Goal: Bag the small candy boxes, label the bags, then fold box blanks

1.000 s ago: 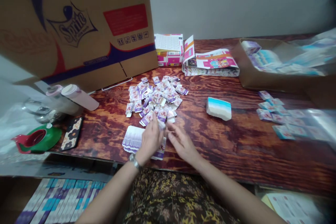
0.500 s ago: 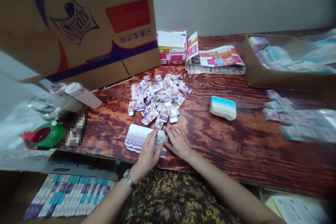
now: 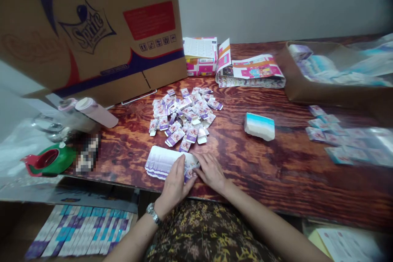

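Note:
A fanned row of flat white-and-purple cartons (image 3: 159, 161) lies near the table's front edge. My left hand (image 3: 175, 178) rests over its right part, fingers together and thumb out to the right, gripping a flat small carton (image 3: 190, 172) at that end. The bent fingers of my right hand (image 3: 211, 172) close on the same carton's right edge; their tips are partly hidden. Just beyond my hands is a loose heap of folded small boxes (image 3: 184, 110), white and purple with a flower print.
A blue-and-white stack (image 3: 260, 126) stands right of the heap. Small packs (image 3: 334, 131) lie in rows farther right, before a brown carton (image 3: 331, 92). A large Sprite box (image 3: 123, 61), a pink bottle (image 3: 98, 112) and a green tape dispenser (image 3: 61, 159) occupy the left. Below is a box of packed cartons (image 3: 82, 229).
My left fingers have shifted slightly right and down, with the thumb moved toward my right hand. The right hand has turned a little at the carton's edge. The heap looks the same.

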{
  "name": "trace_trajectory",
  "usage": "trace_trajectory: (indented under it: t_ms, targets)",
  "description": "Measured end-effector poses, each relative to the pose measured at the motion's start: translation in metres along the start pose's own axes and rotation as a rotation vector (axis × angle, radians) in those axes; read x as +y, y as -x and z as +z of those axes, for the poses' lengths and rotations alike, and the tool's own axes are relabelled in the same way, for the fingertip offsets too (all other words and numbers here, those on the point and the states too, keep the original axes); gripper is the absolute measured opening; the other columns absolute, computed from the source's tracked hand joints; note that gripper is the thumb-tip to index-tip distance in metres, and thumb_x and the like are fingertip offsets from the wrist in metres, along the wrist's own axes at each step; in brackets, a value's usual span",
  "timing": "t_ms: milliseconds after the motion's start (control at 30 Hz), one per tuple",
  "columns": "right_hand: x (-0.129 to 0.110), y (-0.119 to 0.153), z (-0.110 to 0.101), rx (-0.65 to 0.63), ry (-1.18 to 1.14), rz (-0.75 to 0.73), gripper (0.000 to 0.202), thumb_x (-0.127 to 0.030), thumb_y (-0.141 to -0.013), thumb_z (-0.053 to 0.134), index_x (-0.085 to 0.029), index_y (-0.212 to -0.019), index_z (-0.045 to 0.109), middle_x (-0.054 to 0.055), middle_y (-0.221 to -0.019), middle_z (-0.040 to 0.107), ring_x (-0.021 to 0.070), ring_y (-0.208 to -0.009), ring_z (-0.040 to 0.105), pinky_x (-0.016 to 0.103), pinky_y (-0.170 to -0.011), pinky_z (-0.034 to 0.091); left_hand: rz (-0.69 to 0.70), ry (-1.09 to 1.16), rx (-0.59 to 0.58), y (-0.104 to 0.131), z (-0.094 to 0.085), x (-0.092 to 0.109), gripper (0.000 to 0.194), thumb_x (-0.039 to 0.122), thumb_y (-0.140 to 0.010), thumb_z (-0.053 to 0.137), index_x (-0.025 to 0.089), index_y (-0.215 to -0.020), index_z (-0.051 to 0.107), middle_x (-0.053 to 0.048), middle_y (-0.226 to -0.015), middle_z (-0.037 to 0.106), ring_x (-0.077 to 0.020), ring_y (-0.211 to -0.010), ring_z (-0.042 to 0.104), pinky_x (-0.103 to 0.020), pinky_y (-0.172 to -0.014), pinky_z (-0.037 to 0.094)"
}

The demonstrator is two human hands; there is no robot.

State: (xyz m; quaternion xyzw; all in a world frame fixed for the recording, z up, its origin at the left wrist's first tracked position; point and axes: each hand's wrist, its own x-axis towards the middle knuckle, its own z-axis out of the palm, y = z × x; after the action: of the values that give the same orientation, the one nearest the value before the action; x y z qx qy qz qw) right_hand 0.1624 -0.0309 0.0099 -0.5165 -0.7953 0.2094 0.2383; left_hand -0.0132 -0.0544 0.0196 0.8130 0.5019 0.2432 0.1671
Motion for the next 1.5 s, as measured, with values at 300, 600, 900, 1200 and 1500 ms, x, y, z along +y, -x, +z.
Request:
trace_trajectory:
  t_ms: [300, 600, 900, 1200, 1500]
  targets:
    - [-0.015, -0.007, -0.028, 0.011, -0.485, 0.155, 0.020, -0.020, -0.083, 0.051, -0.020, -0.101, 0.060, 0.001, -0.081, 0.062, 0.0141, -0.068, 0.057, 0.025, -0.064, 0.045, 0.032, -0.130, 0.050, -0.002, 0.011, 0.016, 0.063, 0.020, -0.085, 0.047, 0.008, -0.138, 0.017, -0.020, -0.115, 0.051, -0.0270, -0.107, 0.051, -0.043, -0.088, 0.047]
    - [-0.019, -0.009, -0.037, 0.080, -0.504, 0.116, 0.019, -0.016, -0.082, 0.052, -0.020, -0.100, 0.058, 0.000, -0.083, 0.061, 0.0125, -0.068, 0.056, 0.024, -0.064, 0.044, 0.011, 0.031, 0.099, -0.006, 0.006, 0.016, 0.058, 0.015, -0.080, 0.049, 0.011, -0.133, 0.027, -0.016, -0.113, 0.053, -0.0235, -0.105, 0.054, -0.039, -0.089, 0.047]
    - [-0.018, -0.001, -0.044, 0.208, -0.370, -0.061, 0.024, -0.019, -0.087, 0.048, -0.021, -0.110, 0.054, 0.008, -0.109, 0.057, 0.0200, -0.102, 0.055, 0.035, -0.087, 0.046, -0.071, 0.118, 0.102, -0.015, -0.008, 0.019, 0.053, 0.023, -0.083, 0.051, 0.017, -0.132, 0.031, -0.012, -0.117, 0.057, -0.0187, -0.097, 0.060, -0.030, -0.083, 0.049]
    - [-0.031, 0.010, -0.038, 0.111, -0.512, 0.028, 0.016, -0.024, -0.089, 0.047, -0.021, -0.093, 0.062, 0.008, -0.110, 0.056, 0.0199, -0.104, 0.054, 0.033, -0.087, 0.046, -0.034, 0.228, 0.098, -0.024, -0.013, 0.024, 0.028, 0.019, -0.081, 0.050, 0.019, -0.108, 0.043, -0.006, -0.095, 0.059, -0.0156, -0.085, 0.060, -0.029, -0.075, 0.050]
    - [-0.030, -0.007, -0.041, 0.085, -0.956, 0.290, 0.018, -0.032, -0.086, 0.053, -0.020, -0.096, 0.061, 0.004, -0.095, 0.066, 0.0173, -0.086, 0.062, 0.031, -0.079, 0.049, 0.047, 0.097, 0.118, -0.019, -0.007, 0.021, 0.053, 0.019, -0.083, 0.048, 0.015, -0.132, 0.028, -0.015, -0.119, 0.052, -0.0218, -0.111, 0.052, -0.038, -0.090, 0.046]
